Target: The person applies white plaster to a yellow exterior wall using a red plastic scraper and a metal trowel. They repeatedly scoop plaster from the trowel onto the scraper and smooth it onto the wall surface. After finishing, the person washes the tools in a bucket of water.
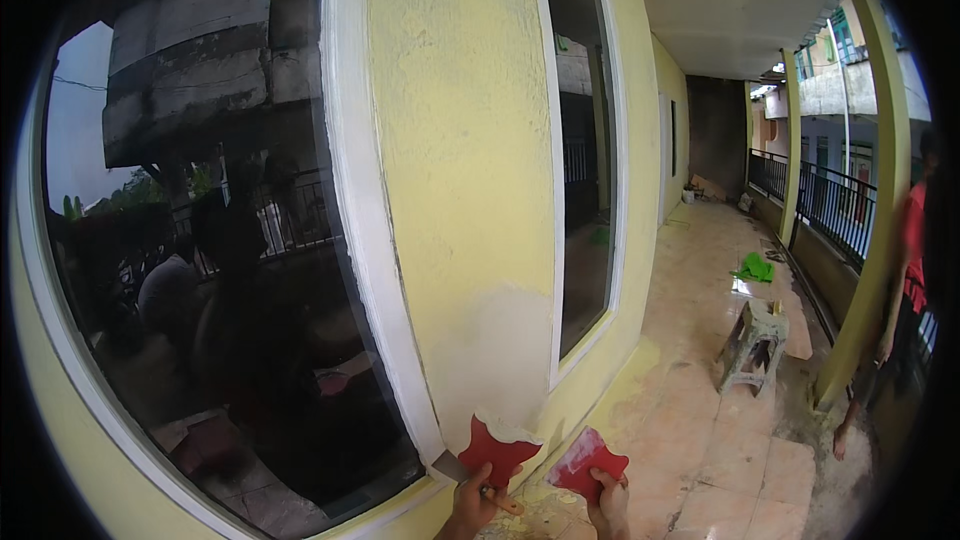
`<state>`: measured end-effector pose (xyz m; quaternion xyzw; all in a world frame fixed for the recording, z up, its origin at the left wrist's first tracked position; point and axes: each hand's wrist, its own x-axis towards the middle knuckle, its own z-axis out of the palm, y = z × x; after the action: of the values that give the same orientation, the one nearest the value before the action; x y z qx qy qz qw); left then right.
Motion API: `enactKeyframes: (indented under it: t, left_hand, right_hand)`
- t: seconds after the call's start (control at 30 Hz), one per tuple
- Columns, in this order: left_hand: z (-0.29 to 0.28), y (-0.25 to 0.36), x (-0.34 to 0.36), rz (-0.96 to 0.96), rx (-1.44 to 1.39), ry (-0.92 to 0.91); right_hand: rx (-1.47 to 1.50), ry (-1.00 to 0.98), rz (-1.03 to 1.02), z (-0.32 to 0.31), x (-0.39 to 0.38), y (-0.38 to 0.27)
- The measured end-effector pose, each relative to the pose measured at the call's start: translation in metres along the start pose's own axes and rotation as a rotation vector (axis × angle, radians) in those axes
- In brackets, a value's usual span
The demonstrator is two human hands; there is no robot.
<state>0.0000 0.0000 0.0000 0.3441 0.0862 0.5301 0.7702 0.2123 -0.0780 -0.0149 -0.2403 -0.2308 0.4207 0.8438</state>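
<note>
Both hands closed on red scrapers below the wall patch (490,360) — left hand (470,508) gripping scraper (497,452), right hand (608,505) gripping second scraper (588,462) — low patch filled pale, yellow wall (450,140) above seemingly untouched.

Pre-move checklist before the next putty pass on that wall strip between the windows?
1. Left hand grips red scraper: ok.
2. Right hand grips second red scraper: ok.
3. White putty on both blades: ok, amount cannot tell.
4. Pale patch on yellow wall within reach: ok.
5. Bystander at the railing, apart from the hands: ok.
6. Stool behind, off to the right: ok.
</note>
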Motion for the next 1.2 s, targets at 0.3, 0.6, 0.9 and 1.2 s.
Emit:
enactKeyframes:
  t: [0.3, 0.6, 0.9, 1.2]
  left_hand:
    - [0.12, 0.118, -0.007, 0.016, -0.043, 0.056]
    - [0.187, 0.182, -0.028, 0.044, -0.02, 0.031]
    - [0.21, 0.201, -0.034, 0.09, -0.032, -0.045]
    - [0.199, 0.207, -0.04, 0.096, -0.034, -0.17]
  right_hand:
    - [0.047, 0.016, 0.041, 0.148, -0.023, -0.111]
    - [0.015, -0.086, 0.025, 0.243, -0.049, -0.171]
    - [0.05, -0.111, -0.026, 0.256, -0.055, -0.17]
    - [0.027, -0.119, -0.085, 0.27, -0.08, -0.178]
